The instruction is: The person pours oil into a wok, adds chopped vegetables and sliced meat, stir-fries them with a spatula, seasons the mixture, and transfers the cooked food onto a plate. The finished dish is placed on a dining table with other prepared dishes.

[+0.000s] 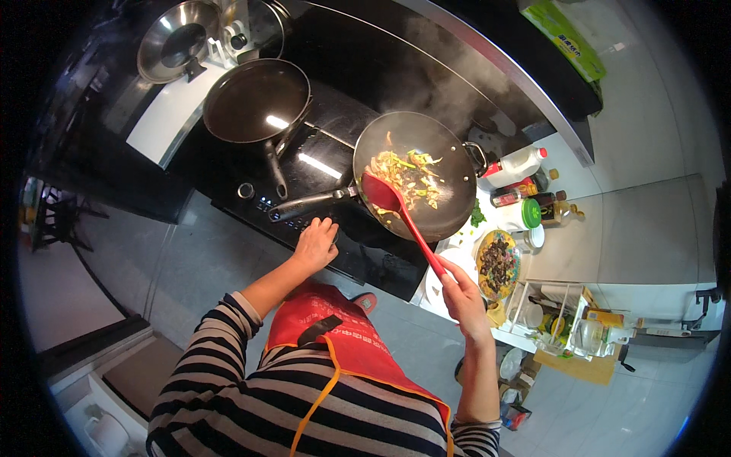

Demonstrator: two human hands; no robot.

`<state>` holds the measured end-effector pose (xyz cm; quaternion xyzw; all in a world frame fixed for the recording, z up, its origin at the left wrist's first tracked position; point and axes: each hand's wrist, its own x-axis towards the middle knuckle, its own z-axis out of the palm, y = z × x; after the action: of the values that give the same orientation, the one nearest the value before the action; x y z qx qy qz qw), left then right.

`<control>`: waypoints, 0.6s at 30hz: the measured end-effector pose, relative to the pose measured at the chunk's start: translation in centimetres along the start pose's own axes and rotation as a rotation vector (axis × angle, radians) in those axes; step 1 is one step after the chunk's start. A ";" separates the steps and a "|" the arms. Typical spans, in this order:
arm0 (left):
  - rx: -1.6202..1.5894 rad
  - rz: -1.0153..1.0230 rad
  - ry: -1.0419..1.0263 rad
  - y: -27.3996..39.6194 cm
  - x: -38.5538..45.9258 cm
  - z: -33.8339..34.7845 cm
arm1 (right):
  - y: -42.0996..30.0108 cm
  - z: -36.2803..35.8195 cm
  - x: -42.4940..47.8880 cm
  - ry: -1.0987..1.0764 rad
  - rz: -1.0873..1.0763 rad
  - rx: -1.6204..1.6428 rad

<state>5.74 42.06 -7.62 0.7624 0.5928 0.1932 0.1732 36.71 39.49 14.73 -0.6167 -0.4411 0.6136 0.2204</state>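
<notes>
My right hand [464, 297] grips the handle of a red cooking spoon [384, 193]. The spoon's wide head rests in a dark wok [451, 211], against chopped food [408, 171] with pale and green pieces. Steam rises above the wok, which stands on the right side of a black glass cooktop [377, 260]. Its long handle [311, 204] points left, over the control panel. Just below that handle, at the cooktop's front edge, my left hand [317, 245] has its fingers curled around a control knob, mostly hidden beneath them.
A frying pan [257, 103] occupies the left of the cooktop, near another knob [245, 191]. Lids [183, 43] stand behind it. Right of the wok are several bottles [517, 165], a green-lidded jar [530, 213] and a patterned plate [498, 265] of dark food. A range hood [502, 63] overhangs the back.
</notes>
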 end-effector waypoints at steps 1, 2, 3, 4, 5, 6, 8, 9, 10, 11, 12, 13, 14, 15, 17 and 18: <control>-0.007 0.035 -0.009 -0.1 0.1 -0.2 | 0.6 -0.1 0.5 0.082 -0.106 -0.103; -0.014 0.065 -0.016 -0.2 0.3 -0.5 | 1.4 -0.6 0.7 0.158 -0.181 -0.203; -0.020 0.070 -0.060 -0.3 0.3 -0.7 | 2.1 -0.9 1.7 0.183 -0.307 -0.277; -0.026 0.101 -0.044 -0.3 0.4 -0.9 | 2.8 -1.7 2.0 0.211 -0.387 -0.208; -0.030 0.107 -0.064 -0.2 0.3 -1.1 | 3.4 -2.6 2.4 0.295 -0.416 -0.261; -0.043 0.118 -0.090 -0.2 0.1 -1.3 | 3.9 -3.2 3.4 0.381 -0.370 -0.223; -0.051 0.093 -0.004 -0.2 -0.6 -1.8 | 4.5 -5.0 4.7 0.438 -0.204 -0.046; -0.060 0.083 0.036 -0.3 -1.1 -2.1 | 4.7 -5.6 5.3 0.483 -0.234 -0.008; -0.090 0.038 0.070 -0.4 -1.7 -2.4 | 4.5 -6.0 6.8 0.500 -0.456 -0.151; -0.119 -0.008 0.103 -0.6 -2.4 -2.8 | 4.3 -6.0 8.0 0.557 -0.575 -0.236; -0.147 -0.051 0.163 -0.9 -3.0 -3.2 | 3.8 -6.0 9.1 0.559 -0.545 -0.254; -0.144 -0.069 0.223 -1.2 -3.6 -3.7 | 3.3 -5.4 10.5 0.555 -0.468 -0.223; -0.301 -0.187 0.177 -1.8 -4.2 -4.2 | 2.7 -4.9 11.5 0.597 -0.369 -0.180; -0.465 -0.323 0.118 -2.3 -4.7 -4.8 | 1.9 -4.1 12.5 0.539 -0.309 -0.130; -0.951 -0.612 0.061 -3.6 -5.5 -5.9 | 0.3 -2.3 12.9 0.260 -0.281 -0.037; -1.127 -0.675 0.085 -4.3 -5.7 -6.5 | -0.4 -1.4 12.4 0.173 -0.285 -0.032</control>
<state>-2.37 37.80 -4.62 0.3188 0.6138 0.4389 0.5736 36.22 50.18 8.32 -0.6019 -0.5131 0.5138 0.3324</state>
